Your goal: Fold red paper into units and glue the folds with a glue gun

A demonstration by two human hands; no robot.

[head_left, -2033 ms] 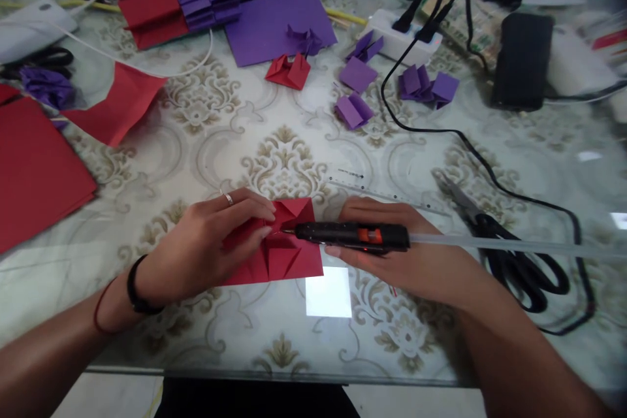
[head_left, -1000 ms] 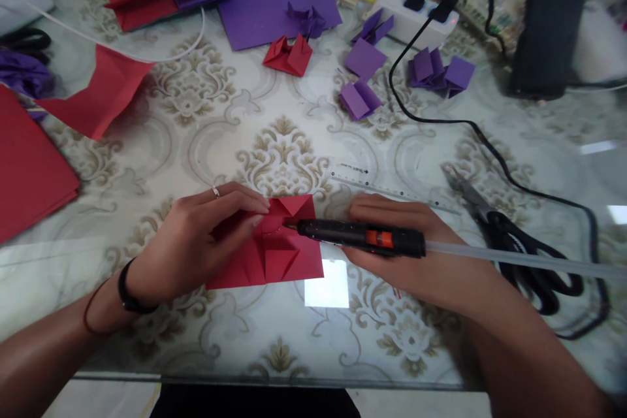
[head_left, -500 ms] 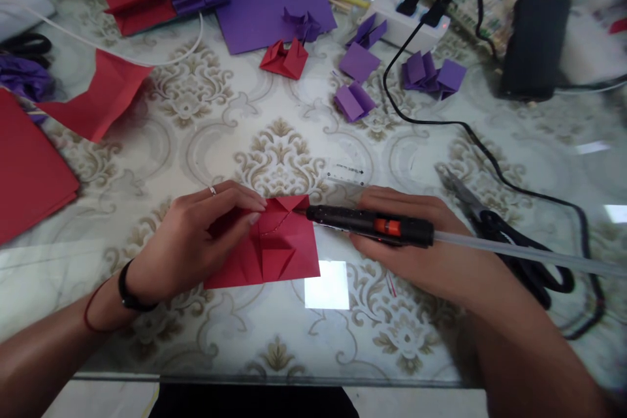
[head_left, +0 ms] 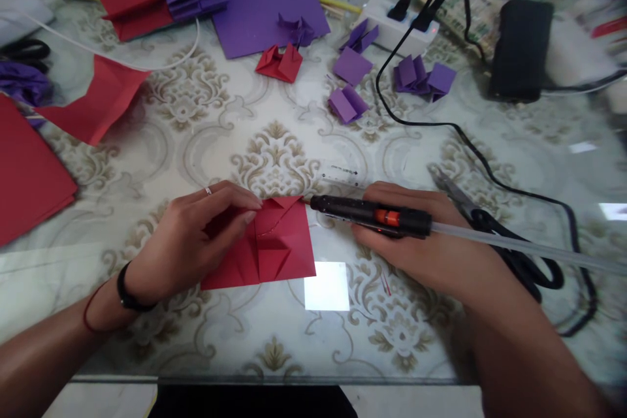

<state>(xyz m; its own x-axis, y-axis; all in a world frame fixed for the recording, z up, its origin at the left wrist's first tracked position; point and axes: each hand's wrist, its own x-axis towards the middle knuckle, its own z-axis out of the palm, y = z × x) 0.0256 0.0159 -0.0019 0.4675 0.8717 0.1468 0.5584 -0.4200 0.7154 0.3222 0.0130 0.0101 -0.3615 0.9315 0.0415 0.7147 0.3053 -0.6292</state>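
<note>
On the glass-topped bench (head_left: 235,333), just below centre, the left hand (head_left: 203,228) rests its fingers on folded red paper (head_left: 298,255), probably bracing it; whether they pinch, I cannot tell. The right hand (head_left: 418,261) grips a glue gun (head_left: 353,210), presumably steadying its nozzle.

A silver ring (head_left: 208,191), black wristband (head_left: 125,291), red cord (head_left: 85,315) are worn.

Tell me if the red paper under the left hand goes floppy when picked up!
The red paper is probably light, since it looks like thin folded sheet. It might bend along its visible creases, yet feel slightly stiffer where folds overlap.
</note>
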